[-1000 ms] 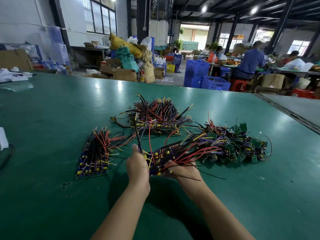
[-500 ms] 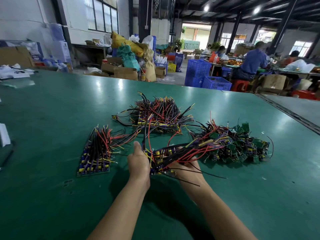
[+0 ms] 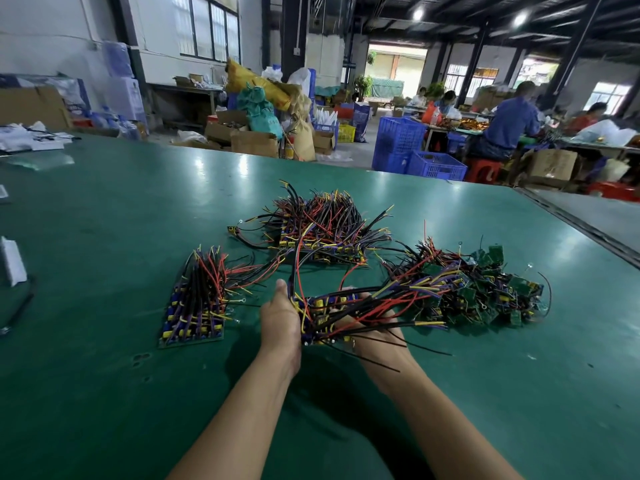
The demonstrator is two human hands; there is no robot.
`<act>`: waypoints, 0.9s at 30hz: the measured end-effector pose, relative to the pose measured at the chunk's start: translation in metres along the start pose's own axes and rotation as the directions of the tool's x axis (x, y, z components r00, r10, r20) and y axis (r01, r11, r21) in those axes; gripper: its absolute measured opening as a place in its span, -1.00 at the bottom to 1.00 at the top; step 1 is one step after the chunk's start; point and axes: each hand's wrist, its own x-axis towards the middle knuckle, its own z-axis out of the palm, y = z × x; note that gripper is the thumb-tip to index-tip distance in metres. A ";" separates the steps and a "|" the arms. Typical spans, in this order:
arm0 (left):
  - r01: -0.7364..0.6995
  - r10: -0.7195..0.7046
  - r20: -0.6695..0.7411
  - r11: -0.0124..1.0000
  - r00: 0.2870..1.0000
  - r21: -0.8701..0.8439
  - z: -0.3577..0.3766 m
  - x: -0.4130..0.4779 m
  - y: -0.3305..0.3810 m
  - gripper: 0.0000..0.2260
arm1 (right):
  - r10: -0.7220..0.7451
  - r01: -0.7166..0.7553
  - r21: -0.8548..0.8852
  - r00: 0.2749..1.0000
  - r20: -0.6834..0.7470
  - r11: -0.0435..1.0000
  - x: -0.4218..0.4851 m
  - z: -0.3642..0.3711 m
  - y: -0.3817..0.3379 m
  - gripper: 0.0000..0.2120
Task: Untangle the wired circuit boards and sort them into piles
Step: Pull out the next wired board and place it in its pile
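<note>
Between my two hands is a bunch of wired circuit boards (image 3: 332, 310), its red, black and yellow wires trailing right. My left hand (image 3: 280, 317) grips its left side, and my right hand (image 3: 377, 336) holds it from underneath on the right, fingers mostly hidden by wires. On the green table (image 3: 104, 209), a neat stacked pile (image 3: 194, 306) lies to the left. Behind my hands lies a second pile (image 3: 322, 233). To the right lies a tangled heap of small green boards (image 3: 485, 292), its wires reaching into the held bunch.
A white block (image 3: 12, 261) and a dark cable (image 3: 17, 310) lie at the table's left edge. Papers (image 3: 27, 138) sit at the far left corner. A seam (image 3: 581, 226) runs along the right. Beyond are cardboard boxes, blue crates (image 3: 415, 154) and seated people.
Both hands lifted the held bunch slightly and drew it a little nearer me. The wires spread more to the right. The piles on the table have not moved.
</note>
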 end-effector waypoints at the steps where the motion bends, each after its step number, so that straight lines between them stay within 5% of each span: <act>1: -0.009 0.009 0.002 1.000 1.000 0.000 -0.001 0.000 0.000 -0.46 | -0.069 0.069 -0.024 0.997 -0.041 0.997 0.001 0.001 -0.002 -0.86; 4: -0.011 0.011 0.018 1.000 1.000 -0.003 -0.002 0.002 0.001 -0.61 | -0.094 0.094 -0.024 0.995 -0.013 0.995 0.006 -0.007 0.005 -0.86; 6: 0.039 -0.036 0.104 0.999 0.994 -0.029 0.001 0.001 0.003 -0.57 | -0.095 0.094 0.012 0.994 0.060 0.995 0.003 -0.002 0.004 -0.70; 8: 0.088 -0.070 0.227 0.994 0.971 -0.070 0.003 -0.003 0.005 -0.44 | -0.090 0.078 0.138 0.992 0.084 0.987 -0.001 0.008 0.000 -0.81; 10: 0.093 -0.064 0.215 0.987 0.975 -0.128 0.002 -0.005 0.006 -0.48 | -0.072 0.065 0.106 0.995 0.069 0.992 0.000 0.008 -0.002 -0.88; 13: 0.083 -0.062 0.143 0.986 0.988 -0.145 -0.003 -0.008 0.006 -0.60 | -0.029 0.029 0.003 0.999 0.020 1.000 0.007 -0.015 -0.008 -0.61; 16: 0.106 -0.073 0.157 0.970 0.985 -0.219 -0.004 -0.005 0.010 -0.52 | -0.053 0.045 0.072 0.993 0.103 0.996 0.011 -0.031 -0.018 -0.78; 18: 0.091 -0.054 0.154 0.966 0.987 -0.241 -0.005 -0.006 0.013 -0.44 | -0.006 0.012 -0.024 0.973 0.231 1.000 0.011 -0.034 -0.018 -0.79; 21: 0.059 -0.026 0.152 0.974 0.988 -0.219 -0.005 -0.007 0.013 -0.38 | 0.102 -0.039 -0.264 0.968 0.231 0.964 0.008 -0.037 -0.013 -0.80; 27: 0.030 0.004 0.148 0.974 0.989 -0.225 -0.001 -0.017 0.017 -0.36 | -0.027 0.120 -0.635 0.988 0.154 0.763 0.004 -0.029 -0.018 -0.91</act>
